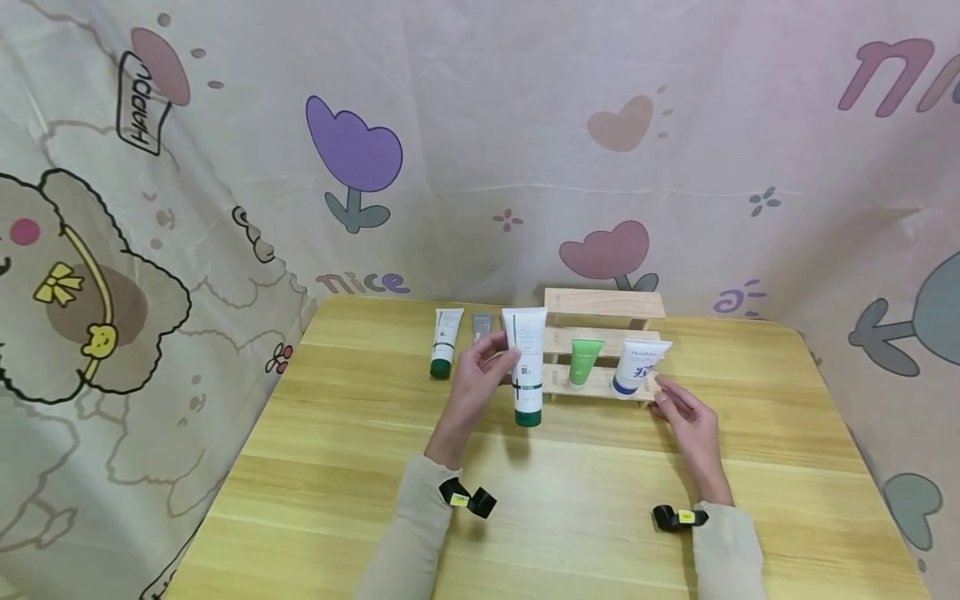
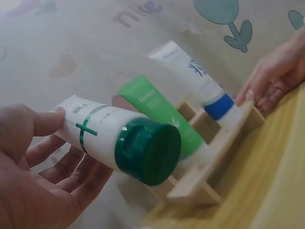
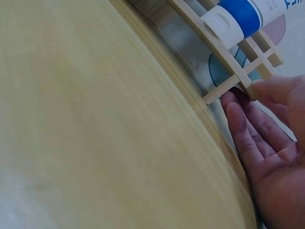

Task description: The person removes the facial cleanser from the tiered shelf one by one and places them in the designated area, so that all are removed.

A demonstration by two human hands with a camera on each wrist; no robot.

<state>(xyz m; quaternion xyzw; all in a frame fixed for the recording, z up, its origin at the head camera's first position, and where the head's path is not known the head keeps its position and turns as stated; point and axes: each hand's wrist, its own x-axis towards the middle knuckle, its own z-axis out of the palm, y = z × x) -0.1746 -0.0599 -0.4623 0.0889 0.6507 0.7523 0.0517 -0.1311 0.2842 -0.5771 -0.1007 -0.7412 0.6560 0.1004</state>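
Note:
My left hand [image 1: 472, 379] grips a white squeeze tube [image 1: 529, 350] with a dark green cap, thumb on one side and fingers round the other. The tube is held upright, cap down, in front of the left end of a stepped wooden rack [image 1: 604, 302]. On the rack's lowest step stand a green tube [image 1: 584, 360] and, to its right, a white tube with a blue band [image 1: 639, 365]. My right hand [image 1: 692, 423] pinches the right end of that step between thumb and fingers, as the right wrist view shows [image 3: 267, 124].
Left of the rack, a smaller white tube [image 1: 446, 333] with a green cap and a grey tube [image 1: 482, 322] are at the back of the wooden table [image 1: 360, 467]. The grey one is partly hidden by my left hand. A printed cloth [image 1: 465, 125] hangs behind.

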